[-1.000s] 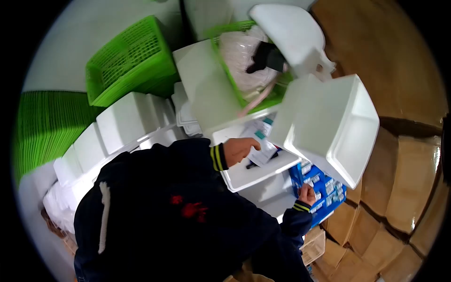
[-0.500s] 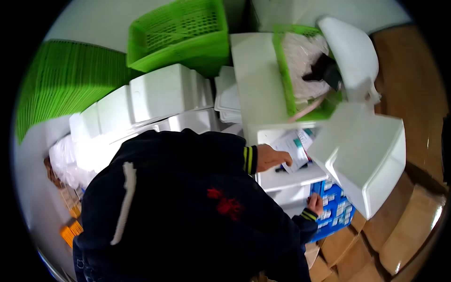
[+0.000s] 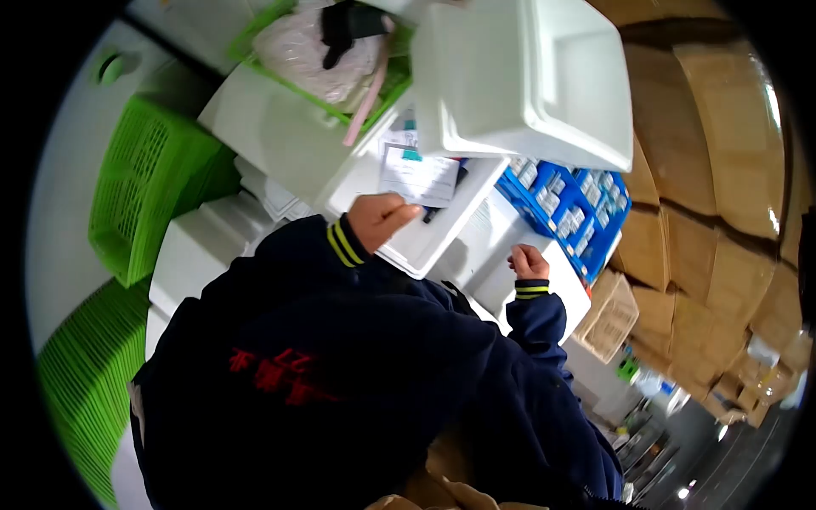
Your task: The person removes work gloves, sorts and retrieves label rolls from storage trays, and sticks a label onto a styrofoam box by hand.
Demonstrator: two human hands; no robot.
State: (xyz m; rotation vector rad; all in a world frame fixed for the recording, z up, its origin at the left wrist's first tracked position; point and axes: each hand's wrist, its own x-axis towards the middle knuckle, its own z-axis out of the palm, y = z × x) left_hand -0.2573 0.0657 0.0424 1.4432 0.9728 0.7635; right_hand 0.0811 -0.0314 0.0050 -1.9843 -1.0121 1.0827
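Note:
My left hand [image 3: 380,223] is closed, fingers curled and thumb side toward a printed white paper slip [image 3: 418,177]. Whether the fingers touch the slip or hold anything, I cannot make out. The slip lies over a shallow white tray [image 3: 408,251], with a dark pen-like object [image 3: 431,214] beside it. My right hand [image 3: 529,262] is also closed, its fingers bent inward, over a white surface to the right of the tray. What it holds, if anything, is hidden. A blue divided bin [image 3: 544,223] filled with small white labelled packs is just beyond it.
A large white plastic bin [image 3: 484,76] stands tilted behind the tray. A green basket [image 3: 251,53] holds clear plastic wrap and a black item. Another green basket [image 3: 127,204] and stacked green crates [image 3: 93,391] are at the left. Brown cartons [image 3: 722,127] line the right.
My view has turned, so the tray, bins and baskets sit higher and further left. My right hand is now apart from the blue bin's edge, and the slip lies flatter near my left hand.

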